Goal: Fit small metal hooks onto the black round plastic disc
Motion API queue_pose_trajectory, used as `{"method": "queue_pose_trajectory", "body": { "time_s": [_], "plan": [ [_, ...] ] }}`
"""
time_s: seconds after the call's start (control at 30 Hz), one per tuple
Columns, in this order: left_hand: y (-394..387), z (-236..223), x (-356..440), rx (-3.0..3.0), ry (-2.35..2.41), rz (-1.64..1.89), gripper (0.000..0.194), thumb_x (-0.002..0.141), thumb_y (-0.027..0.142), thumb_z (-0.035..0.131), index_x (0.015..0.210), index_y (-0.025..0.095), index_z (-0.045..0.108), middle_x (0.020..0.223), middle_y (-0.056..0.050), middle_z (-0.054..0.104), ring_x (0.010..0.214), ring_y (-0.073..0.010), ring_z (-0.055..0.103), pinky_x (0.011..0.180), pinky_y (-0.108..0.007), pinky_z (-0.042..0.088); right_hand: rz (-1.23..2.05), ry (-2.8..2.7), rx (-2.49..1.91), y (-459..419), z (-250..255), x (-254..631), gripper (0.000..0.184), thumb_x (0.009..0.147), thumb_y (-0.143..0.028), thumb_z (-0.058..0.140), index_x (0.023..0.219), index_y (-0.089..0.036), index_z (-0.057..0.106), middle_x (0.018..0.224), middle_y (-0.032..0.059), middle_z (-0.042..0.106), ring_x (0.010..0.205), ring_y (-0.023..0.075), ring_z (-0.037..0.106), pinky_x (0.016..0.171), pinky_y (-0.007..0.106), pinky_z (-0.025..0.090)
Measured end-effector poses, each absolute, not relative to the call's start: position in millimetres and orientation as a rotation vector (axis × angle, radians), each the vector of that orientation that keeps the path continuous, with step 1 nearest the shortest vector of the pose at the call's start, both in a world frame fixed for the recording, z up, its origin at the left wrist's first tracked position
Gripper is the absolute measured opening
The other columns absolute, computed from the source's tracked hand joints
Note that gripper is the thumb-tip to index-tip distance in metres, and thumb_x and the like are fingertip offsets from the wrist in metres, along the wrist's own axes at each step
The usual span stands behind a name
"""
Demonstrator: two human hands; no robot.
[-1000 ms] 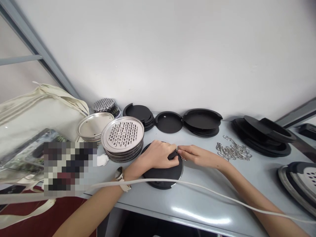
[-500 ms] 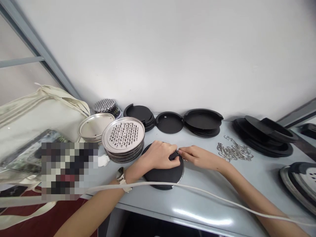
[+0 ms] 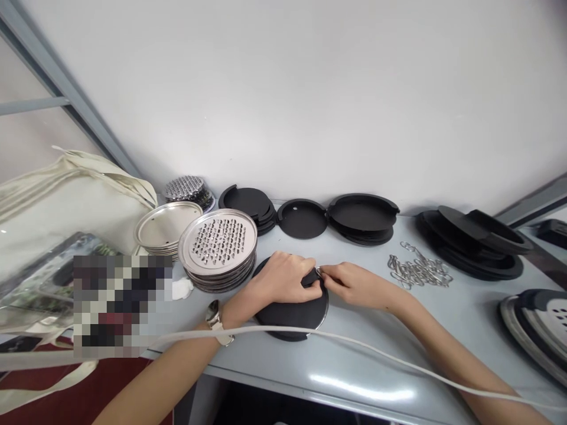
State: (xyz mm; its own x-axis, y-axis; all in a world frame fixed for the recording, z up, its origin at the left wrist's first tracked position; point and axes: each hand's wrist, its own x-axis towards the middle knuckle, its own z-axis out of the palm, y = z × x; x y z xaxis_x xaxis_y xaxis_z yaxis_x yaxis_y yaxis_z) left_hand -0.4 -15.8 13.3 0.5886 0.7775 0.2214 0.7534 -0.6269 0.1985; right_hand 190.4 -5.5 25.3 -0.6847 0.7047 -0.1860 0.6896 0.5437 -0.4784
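Note:
My left hand (image 3: 286,278) is closed on the edge of a round black disc (image 3: 287,321), thumb and fingers gripping a dark raised part near its upper right. The disc lies on the grey table, and a shiny metal rim shows along its right side. At that same spot, my right hand (image 3: 352,284) pinches a small metal ring (image 3: 318,271) with its fingertips, touching the disc's edge. My fingers hide most of the ring. To the right of this hand lies a pile of metal wire loops (image 3: 419,270).
Left of the disc stands a stack of metal grater discs (image 3: 219,243), beside plain metal discs (image 3: 169,223). Black round trays (image 3: 303,219) line the wall, with more black discs (image 3: 476,251) at right. A white cable (image 3: 367,342) crosses in front. A cream bag (image 3: 48,195) sits at left.
The view has shifted very slightly. Both hands keep the same grip at the disc's edge, with the right fingers barely moved.

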Motion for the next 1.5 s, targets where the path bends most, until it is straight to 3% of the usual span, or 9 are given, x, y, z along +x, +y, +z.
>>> {"method": "queue_pose_trajectory", "body": {
  "time_s": [0.63, 0.87, 1.07, 1.5],
  "plan": [
    [-15.4, 13.6, 1.9, 2.715, 1.32, 0.372, 0.021, 0.076, 0.039, 0.051, 0.069, 0.019, 0.048, 0.064, 0.0, 0.06, 0.057, -0.0169, 0.056, 0.051, -0.027, 0.027, 0.625, -2.797, -1.307, -10.6, 17.7, 190.5, 0.028, 0.09, -0.022, 0.033, 0.065, -0.018, 0.044, 0.054, -0.0012, 0.05, 0.048, 0.0086, 0.037, 0.05, 0.022, 0.024],
    [-15.5, 18.1, 0.5, 2.744, 1.247, 0.353, 0.024, 0.078, 0.035, 0.05, 0.097, 0.021, 0.047, 0.07, 0.002, 0.062, 0.062, -0.019, 0.06, 0.051, -0.027, 0.03, 0.63, -2.795, -1.323, -11.7, 16.5, 190.2, 0.029, 0.09, -0.023, 0.032, 0.066, -0.017, 0.046, 0.053, -0.0015, 0.048, 0.046, 0.0085, 0.036, 0.049, 0.022, 0.023],
    [-15.6, 18.8, -0.1, 2.751, 1.145, 0.341, 0.009, 0.082, 0.03, 0.047, 0.088, 0.023, 0.048, 0.075, 0.003, 0.063, 0.068, -0.0162, 0.06, 0.055, -0.026, 0.031, 0.586, -2.795, -1.335, -12.6, 19.3, 186.8, 0.031, 0.088, -0.021, 0.033, 0.06, -0.017, 0.045, 0.051, -0.0012, 0.047, 0.045, 0.0085, 0.034, 0.049, 0.024, 0.021],
    [-13.5, 18.1, -1.9, 2.742, 1.088, 0.37, 0.007, 0.083, 0.028, 0.047, 0.082, 0.022, 0.049, 0.072, 0.003, 0.061, 0.065, -0.0147, 0.057, 0.055, -0.026, 0.028, 0.608, -2.794, -1.346, -12.5, 20.9, 186.7, 0.033, 0.088, -0.021, 0.033, 0.057, -0.017, 0.041, 0.049, -0.0017, 0.047, 0.045, 0.0085, 0.032, 0.05, 0.024, 0.022]
  ]
}}
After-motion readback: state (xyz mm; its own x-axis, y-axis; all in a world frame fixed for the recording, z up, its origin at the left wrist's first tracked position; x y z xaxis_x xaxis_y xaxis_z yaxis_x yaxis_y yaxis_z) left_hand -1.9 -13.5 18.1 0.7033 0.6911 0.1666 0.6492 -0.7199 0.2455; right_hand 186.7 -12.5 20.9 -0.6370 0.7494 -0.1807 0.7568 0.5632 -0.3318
